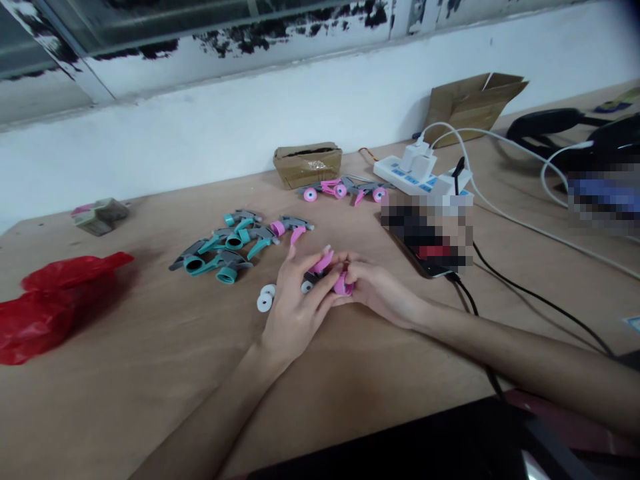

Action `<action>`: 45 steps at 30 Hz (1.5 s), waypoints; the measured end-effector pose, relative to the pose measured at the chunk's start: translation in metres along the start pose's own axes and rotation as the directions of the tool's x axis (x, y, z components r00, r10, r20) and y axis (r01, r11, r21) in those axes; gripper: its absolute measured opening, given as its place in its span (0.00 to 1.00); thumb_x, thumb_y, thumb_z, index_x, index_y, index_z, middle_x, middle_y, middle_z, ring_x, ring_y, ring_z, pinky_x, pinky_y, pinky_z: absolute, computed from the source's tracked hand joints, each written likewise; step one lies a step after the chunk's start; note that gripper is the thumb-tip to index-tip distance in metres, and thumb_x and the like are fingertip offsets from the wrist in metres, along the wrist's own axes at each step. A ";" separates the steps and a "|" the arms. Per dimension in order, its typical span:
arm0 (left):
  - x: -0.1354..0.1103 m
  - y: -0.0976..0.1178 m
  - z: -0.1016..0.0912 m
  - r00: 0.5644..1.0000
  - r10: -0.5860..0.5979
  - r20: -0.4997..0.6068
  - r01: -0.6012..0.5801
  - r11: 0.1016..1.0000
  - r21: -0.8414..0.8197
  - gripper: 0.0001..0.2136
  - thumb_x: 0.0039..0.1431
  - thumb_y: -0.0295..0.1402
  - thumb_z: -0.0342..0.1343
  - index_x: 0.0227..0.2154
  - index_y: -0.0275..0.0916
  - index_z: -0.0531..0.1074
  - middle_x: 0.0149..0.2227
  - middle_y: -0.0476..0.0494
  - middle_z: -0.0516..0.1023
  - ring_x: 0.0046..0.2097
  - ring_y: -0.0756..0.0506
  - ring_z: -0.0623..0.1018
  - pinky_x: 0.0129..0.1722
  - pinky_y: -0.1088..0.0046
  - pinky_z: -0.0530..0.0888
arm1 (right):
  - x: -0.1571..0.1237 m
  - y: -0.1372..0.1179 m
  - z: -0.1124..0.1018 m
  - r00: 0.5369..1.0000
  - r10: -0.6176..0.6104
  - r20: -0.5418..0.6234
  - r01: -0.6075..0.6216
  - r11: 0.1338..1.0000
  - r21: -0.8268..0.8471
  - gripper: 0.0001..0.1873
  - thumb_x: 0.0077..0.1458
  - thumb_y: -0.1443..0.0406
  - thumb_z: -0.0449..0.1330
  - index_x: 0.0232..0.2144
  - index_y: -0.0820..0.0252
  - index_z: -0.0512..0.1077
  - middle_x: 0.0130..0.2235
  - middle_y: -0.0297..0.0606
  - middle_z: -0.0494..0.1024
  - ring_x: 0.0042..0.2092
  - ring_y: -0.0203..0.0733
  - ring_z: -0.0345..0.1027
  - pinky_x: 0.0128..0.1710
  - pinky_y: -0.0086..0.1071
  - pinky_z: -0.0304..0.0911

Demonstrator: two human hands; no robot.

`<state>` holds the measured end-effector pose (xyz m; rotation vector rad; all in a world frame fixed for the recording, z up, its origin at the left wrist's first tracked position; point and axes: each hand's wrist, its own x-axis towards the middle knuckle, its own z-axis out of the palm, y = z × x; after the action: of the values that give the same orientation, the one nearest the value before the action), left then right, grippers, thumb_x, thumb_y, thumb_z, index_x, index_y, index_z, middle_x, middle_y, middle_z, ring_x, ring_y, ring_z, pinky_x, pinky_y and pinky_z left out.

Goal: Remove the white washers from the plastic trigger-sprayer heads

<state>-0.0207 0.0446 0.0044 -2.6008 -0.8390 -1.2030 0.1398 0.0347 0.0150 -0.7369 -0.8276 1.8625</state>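
Observation:
Both hands meet over the wooden table around one pink and grey trigger sprayer head (343, 284). My left hand (295, 303) wraps its fingers about the sprayer's body and pink trigger. My right hand (380, 290) grips the pink collar end, its fingertips at the collar's opening. Part of the sprayer is hidden by the fingers. White ring washers (265, 303) lie just left of my left hand. Behind the hands is another pink and grey sprayer head (293, 227), and to its left sits a pile of teal and grey sprayer heads (227, 243).
Several pink sprayer heads (341, 191) lie before a small cardboard box (309, 165). A power strip (395, 175) with plugs and cables, a phone (425, 250) and an open carton (465, 107) are to the right. A red plastic bag (50, 307) rests at left.

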 end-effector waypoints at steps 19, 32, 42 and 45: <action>0.002 -0.005 -0.008 0.967 -0.249 -0.049 0.243 0.965 -0.102 0.15 0.51 0.31 0.62 0.43 0.42 0.72 0.49 0.42 0.67 0.51 0.42 0.70 0.51 0.60 0.71 | -0.016 -0.038 -0.008 0.758 -0.529 0.383 0.509 0.113 -0.853 0.04 0.56 0.65 0.57 0.36 0.55 0.70 0.38 0.36 0.77 0.40 0.42 0.72 0.43 0.36 0.65; -0.001 -0.006 -0.011 0.994 -0.101 -0.032 0.104 0.987 0.126 0.15 0.53 0.30 0.60 0.45 0.44 0.70 0.50 0.39 0.65 0.52 0.40 0.70 0.48 0.58 0.73 | -0.020 -0.038 -0.003 0.804 -0.432 0.409 0.481 0.068 -0.874 0.07 0.52 0.72 0.57 0.25 0.57 0.68 0.28 0.30 0.74 0.29 0.34 0.68 0.32 0.28 0.60; -0.002 -0.006 -0.010 1.000 -0.010 0.004 0.009 0.996 0.091 0.16 0.54 0.27 0.58 0.46 0.41 0.68 0.46 0.41 0.68 0.47 0.43 0.70 0.48 0.56 0.70 | -0.018 -0.027 0.000 0.818 -0.437 0.373 0.455 0.096 -0.885 0.10 0.49 0.75 0.56 0.22 0.58 0.63 0.26 0.29 0.72 0.28 0.33 0.66 0.31 0.27 0.60; -0.001 -0.006 -0.010 0.999 -0.013 0.031 0.009 0.992 0.125 0.12 0.55 0.26 0.57 0.43 0.40 0.69 0.41 0.43 0.70 0.43 0.44 0.71 0.41 0.62 0.70 | -0.018 -0.020 0.000 0.793 -0.467 0.392 0.456 0.029 -0.889 0.10 0.48 0.75 0.55 0.21 0.57 0.62 0.26 0.30 0.70 0.28 0.33 0.65 0.30 0.27 0.59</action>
<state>-0.0307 0.0455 0.0097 -2.5245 -0.9054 -1.0778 0.1565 0.0250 0.0338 -1.0124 -2.0431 0.4677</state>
